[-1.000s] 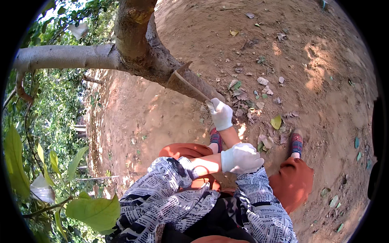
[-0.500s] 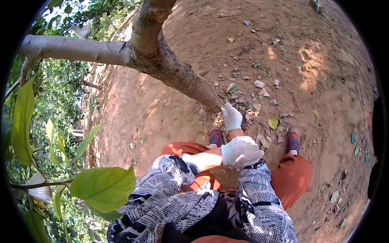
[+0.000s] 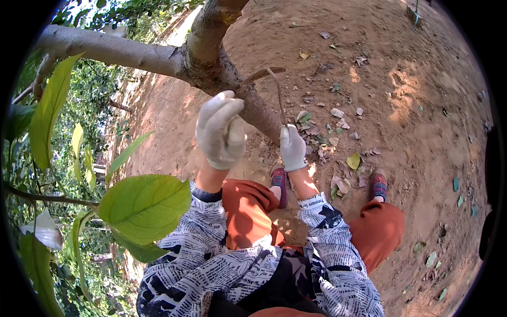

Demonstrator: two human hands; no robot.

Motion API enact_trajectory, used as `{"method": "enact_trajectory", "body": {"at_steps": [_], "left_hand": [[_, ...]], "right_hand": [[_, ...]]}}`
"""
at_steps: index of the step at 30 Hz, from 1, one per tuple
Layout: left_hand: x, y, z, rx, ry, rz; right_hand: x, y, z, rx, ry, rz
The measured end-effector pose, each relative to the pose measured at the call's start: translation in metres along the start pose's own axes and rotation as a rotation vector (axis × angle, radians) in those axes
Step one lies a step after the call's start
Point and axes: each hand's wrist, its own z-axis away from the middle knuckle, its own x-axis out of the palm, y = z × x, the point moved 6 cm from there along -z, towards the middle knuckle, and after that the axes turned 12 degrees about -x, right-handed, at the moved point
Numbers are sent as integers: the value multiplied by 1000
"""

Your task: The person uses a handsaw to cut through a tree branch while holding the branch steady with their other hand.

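Note:
A grey-brown tree trunk (image 3: 264, 113) slants from the ground up to a fork at the upper left. Around its upper part runs a thin brown strip (image 3: 280, 95), bent at the top; whether it is bark or a band I cannot tell. My right hand (image 3: 293, 150), in a white glove, is closed on the strip's lower end, beside the trunk's lower part. My left hand (image 3: 219, 132), also gloved, is raised left of the trunk with its fingers curled. Motion blurs it, and what it may hold is hidden.
A thick branch (image 3: 116, 55) reaches left from the fork. Large green leaves (image 3: 145, 206) hang close at the left. Dry leaves (image 3: 340, 119) and a yellow leaf (image 3: 353, 161) lie on the brown soil (image 3: 417, 174). My shoes (image 3: 378, 185) stand near the trunk's base.
My left hand has moved up and left, from over my right forearm to beside the trunk. My right hand has shifted slightly left, and the brown strip now stands out from the trunk.

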Motion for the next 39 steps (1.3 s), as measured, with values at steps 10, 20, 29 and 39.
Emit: {"method": "enact_trajectory", "body": {"at_steps": [10,20,29,39], "left_hand": [[-20,-99,-177,-18,-230,-91],[3,-114,-155,2,-69,-24],[4,-117,-157,-13,-65,-10],[1,-112,-155,47,-75,-37]], "right_hand": [[21,-36,2,-14,-84,-270],[73,-34,-23,300,-199,-900],[106,-86,-54,227,-249,-1099],[115,-32,-33,113,-253,-641]]}}
